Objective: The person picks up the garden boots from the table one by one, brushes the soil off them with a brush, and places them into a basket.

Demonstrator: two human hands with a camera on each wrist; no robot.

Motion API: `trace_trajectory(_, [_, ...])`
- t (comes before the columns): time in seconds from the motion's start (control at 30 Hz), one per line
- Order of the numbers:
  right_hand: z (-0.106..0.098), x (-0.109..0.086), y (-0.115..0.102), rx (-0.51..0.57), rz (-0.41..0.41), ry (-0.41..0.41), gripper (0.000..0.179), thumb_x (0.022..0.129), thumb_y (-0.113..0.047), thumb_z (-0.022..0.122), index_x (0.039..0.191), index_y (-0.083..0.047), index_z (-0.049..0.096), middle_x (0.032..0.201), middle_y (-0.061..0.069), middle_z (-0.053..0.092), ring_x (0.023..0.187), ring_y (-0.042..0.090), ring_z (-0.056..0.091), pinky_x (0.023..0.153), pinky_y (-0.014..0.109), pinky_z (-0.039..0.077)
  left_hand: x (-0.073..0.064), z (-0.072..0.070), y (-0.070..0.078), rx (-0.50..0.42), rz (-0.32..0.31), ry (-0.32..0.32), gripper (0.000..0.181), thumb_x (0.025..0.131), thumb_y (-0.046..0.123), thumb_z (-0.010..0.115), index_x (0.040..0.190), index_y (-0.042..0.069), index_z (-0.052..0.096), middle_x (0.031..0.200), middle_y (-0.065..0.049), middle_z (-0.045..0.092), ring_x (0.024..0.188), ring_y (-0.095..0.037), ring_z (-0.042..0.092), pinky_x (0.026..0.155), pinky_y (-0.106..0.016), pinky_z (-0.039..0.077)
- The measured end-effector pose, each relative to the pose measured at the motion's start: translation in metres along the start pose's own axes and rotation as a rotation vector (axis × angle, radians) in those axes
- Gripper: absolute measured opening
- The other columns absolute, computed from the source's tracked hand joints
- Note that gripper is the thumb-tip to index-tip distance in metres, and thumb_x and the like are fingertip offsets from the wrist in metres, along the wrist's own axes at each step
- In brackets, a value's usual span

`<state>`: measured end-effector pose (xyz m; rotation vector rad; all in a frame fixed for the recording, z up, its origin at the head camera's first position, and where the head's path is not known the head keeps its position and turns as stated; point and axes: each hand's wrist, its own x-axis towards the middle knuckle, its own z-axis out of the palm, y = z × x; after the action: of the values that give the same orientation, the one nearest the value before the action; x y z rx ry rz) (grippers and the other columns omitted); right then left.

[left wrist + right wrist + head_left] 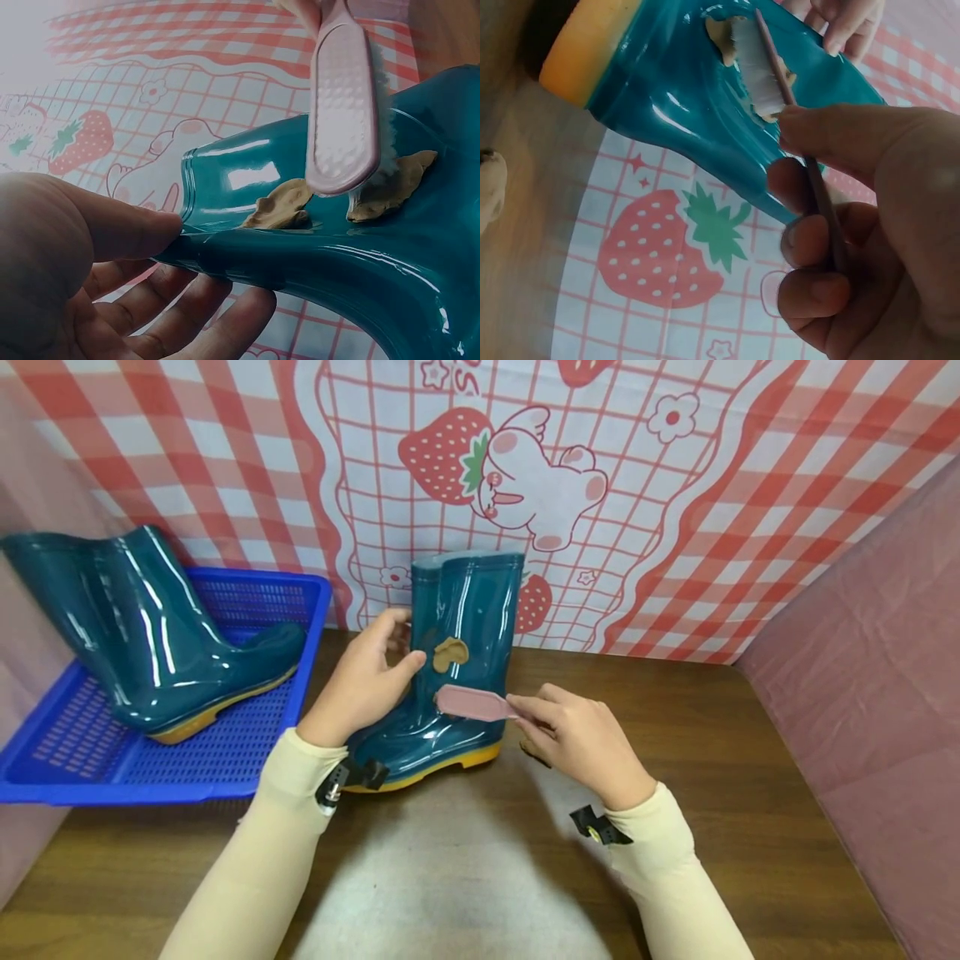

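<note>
A glossy dark-green rain boot point(483, 593) with a yellow sole stands upright on the table, toe toward the left. My left hand point(367, 672) holds the front of its shaft, with the thumb on the near side and the fingers round behind. In my right hand point(583, 739) is the handle of a pink scrub brush point(471, 703), its white bristles point(756, 71) against the boot just above the ankle. Under the bristles lies a tan mud-like patch point(394, 187). A second tan patch point(451, 655) sits higher on the shaft.
At the left, another green boot point(176, 652) leans in a blue plastic basket point(187, 792). Close behind my right hand, a small tan lump point(490, 187) lies on the wooden table point(712, 760). A strawberry-print cloth point(660, 527) hangs close behind the boot.
</note>
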<state>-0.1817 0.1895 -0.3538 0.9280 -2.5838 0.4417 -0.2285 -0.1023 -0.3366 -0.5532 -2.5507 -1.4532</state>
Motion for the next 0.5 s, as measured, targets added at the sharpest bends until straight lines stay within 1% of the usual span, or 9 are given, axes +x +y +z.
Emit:
trace_trajectory(0.13, [-0.0027,-0.0009,-0.0001,0.006,-0.002,0.007,0.032,0.093,-0.025,0.080,0.122,-0.014,0.077,0.081,-0.004,0.060,0.061,0.007,0.047,0.051,0.025,0.039,0.0000,0.0000,-0.0006,-0.001,0.000,-0.005,0.046,0.103,0.012,0.062,0.144,0.001,0.046,0.125,-0.017,0.061,0.114,-0.030,0.058,0.103,-0.050,0.047])
trace_trajectory(0.37, [-0.0031,0.0005,-0.0046,0.040,-0.036,0.112,0.035,0.095,-0.020,0.078,0.129,-0.012,0.074,0.087,-0.002,0.063,0.065,0.007,0.049,0.051,0.024,0.040,-0.0014,0.0008,0.0003,-0.007,-0.012,-0.018,0.047,0.104,0.014,0.062,0.146,0.002,0.045,0.127,-0.016,0.060,0.116,-0.030,0.057,0.102,-0.051,0.048])
trace_trajectory(0.43, [-0.0013,0.0008,-0.0057,0.055,-0.043,0.119,0.036,0.094,-0.018,0.078,0.129,-0.012,0.074,0.088,-0.002,0.063,0.065,0.007,0.049,0.051,0.024,0.040,-0.0016,0.0010,0.0010,-0.009,-0.011,-0.020,0.048,0.104,0.014,0.062,0.146,0.002,0.045,0.127,-0.016,0.060,0.116,-0.030,0.057,0.102,-0.051,0.048])
trace_trajectory(0.5, [0.0013,0.0012,-0.0073,0.058,-0.046,0.107,0.037,0.093,-0.017,0.079,0.130,-0.012,0.073,0.087,-0.002,0.062,0.065,0.007,0.049,0.052,0.023,0.041,-0.0017,0.0013,0.0018,-0.011,-0.006,-0.020,0.048,0.103,0.013,0.062,0.146,0.002,0.045,0.128,-0.016,0.060,0.116,-0.030,0.057,0.103,-0.051,0.048])
